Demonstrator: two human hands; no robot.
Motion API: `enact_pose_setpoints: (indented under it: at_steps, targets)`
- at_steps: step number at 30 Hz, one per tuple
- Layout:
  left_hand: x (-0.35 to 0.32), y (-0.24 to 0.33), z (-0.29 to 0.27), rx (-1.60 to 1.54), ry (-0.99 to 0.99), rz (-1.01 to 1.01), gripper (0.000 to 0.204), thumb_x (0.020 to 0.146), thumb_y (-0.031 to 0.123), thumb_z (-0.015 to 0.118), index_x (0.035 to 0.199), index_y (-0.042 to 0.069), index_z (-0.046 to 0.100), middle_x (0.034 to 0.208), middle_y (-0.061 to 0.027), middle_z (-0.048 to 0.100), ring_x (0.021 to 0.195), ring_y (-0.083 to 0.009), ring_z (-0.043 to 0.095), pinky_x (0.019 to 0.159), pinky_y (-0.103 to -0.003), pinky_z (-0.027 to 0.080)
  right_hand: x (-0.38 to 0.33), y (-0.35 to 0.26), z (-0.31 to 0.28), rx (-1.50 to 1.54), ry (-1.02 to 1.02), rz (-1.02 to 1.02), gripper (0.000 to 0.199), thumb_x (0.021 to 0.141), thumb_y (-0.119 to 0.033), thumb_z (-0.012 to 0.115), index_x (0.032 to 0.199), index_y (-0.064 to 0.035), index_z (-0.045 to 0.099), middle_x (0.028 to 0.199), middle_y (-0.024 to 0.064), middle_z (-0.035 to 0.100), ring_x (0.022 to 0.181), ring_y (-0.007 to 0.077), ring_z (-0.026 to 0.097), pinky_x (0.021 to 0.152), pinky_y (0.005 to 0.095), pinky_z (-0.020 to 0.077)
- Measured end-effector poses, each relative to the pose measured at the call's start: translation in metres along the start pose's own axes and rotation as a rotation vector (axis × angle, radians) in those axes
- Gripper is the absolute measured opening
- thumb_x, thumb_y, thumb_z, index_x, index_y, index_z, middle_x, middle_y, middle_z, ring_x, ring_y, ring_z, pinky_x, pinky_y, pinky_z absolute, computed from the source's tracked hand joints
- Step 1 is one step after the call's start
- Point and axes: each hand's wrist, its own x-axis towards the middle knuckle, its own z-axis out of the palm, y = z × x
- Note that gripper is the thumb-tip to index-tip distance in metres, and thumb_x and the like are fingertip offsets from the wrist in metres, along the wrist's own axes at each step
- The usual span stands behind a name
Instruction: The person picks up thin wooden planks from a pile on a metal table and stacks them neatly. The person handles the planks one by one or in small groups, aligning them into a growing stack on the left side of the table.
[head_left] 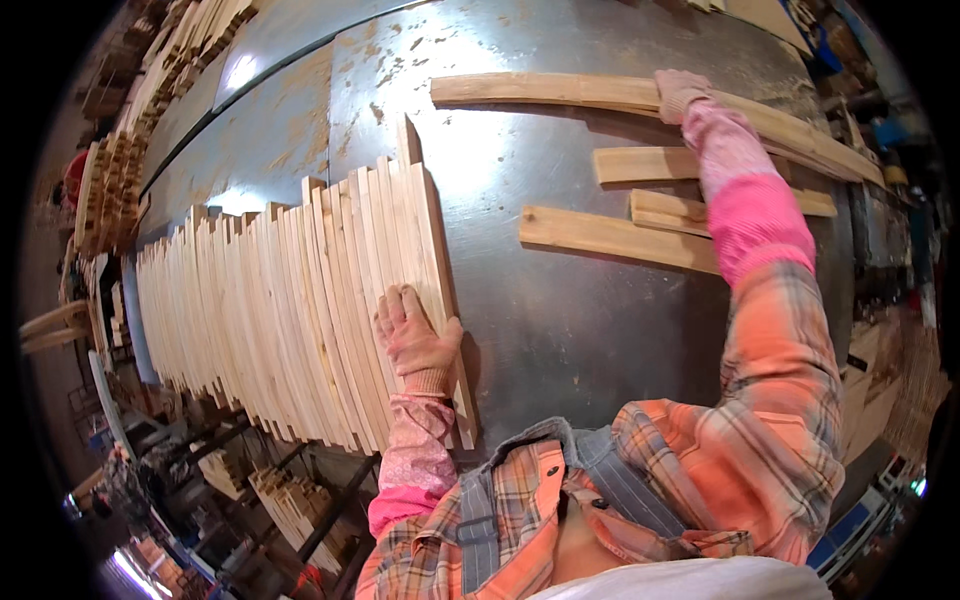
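Note:
My left hand [413,342], in a pale pink work glove, lies on the right end of a long row of narrow wooden strips [270,310]. Its fingers are stretched out over the strips and its thumb reaches the outer edge. The strips are packed side by side, their ends uneven. At the far right, my right hand [683,94], gloved alike, is closed round a long wooden board [545,90]. Nearer me, below that board, lie shorter boards: one [640,164], another [668,210] and a third [610,237]. My right sleeve hides parts of them.
A dark metal tabletop [570,330] with patches of sawdust carries the wood. More strips are stacked at the far left [105,195]. Below the table's left edge are bars and bundled wood pieces [300,510]. Cluttered shelving and parts stand at the right rim.

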Motion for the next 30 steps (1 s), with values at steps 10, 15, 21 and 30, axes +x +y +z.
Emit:
enact_pose_setpoints:
  at_steps: [10, 15, 21, 30]
  targets:
    - [-0.002, -0.003, 0.005, 0.001, 0.079, 0.043, 0.093, 0.07, 0.042, 0.08, 0.147, -0.001, 0.047, 0.155, -0.0214, 0.04, 0.146, -0.0429, 0.034, 0.123, -0.054, 0.024, -0.118, -0.187, 0.007, 0.637, -0.318, -0.503, 0.063, 0.082, -0.055, 0.073, 0.105, 0.0033, 0.075, 0.093, 0.0191, 0.074, 0.084, 0.028, 0.072, 0.076, 0.0406, 0.0555]
    - [-0.001, -0.002, 0.001, -0.032, 0.07, 0.025, 0.092, 0.069, 0.042, 0.078, 0.145, -0.001, 0.049, 0.153, -0.0199, 0.042, 0.145, -0.0399, 0.035, 0.123, -0.053, 0.024, -0.136, -0.265, 0.043, 0.859, -0.173, -0.17, 0.059, 0.086, -0.049, 0.073, 0.114, 0.0027, 0.072, 0.106, 0.0214, 0.075, 0.104, 0.0355, 0.073, 0.09, 0.0412, 0.056]
    - [-0.001, -0.002, 0.004, -0.035, 0.097, 0.047, 0.088, 0.072, 0.042, 0.074, 0.145, -0.001, 0.049, 0.154, -0.0192, 0.042, 0.145, -0.0403, 0.035, 0.123, -0.052, 0.024, -0.14, -0.26, 0.076, 0.982, -0.161, -0.262, 0.039, 0.089, -0.033, 0.065, 0.112, -0.0023, 0.074, 0.11, 0.0238, 0.073, 0.105, 0.0371, 0.071, 0.093, 0.0448, 0.0551]
    - [-0.001, -0.002, 0.008, -0.039, 0.101, 0.056, 0.092, 0.071, 0.046, 0.076, 0.146, -0.001, 0.049, 0.154, -0.0188, 0.043, 0.146, -0.0394, 0.034, 0.123, -0.053, 0.024, -0.271, -0.276, 0.125, 1.139, -0.172, -0.146, 0.046, 0.082, -0.031, 0.072, 0.111, 0.0044, 0.071, 0.109, 0.0258, 0.073, 0.105, 0.0394, 0.07, 0.094, 0.0434, 0.0533]
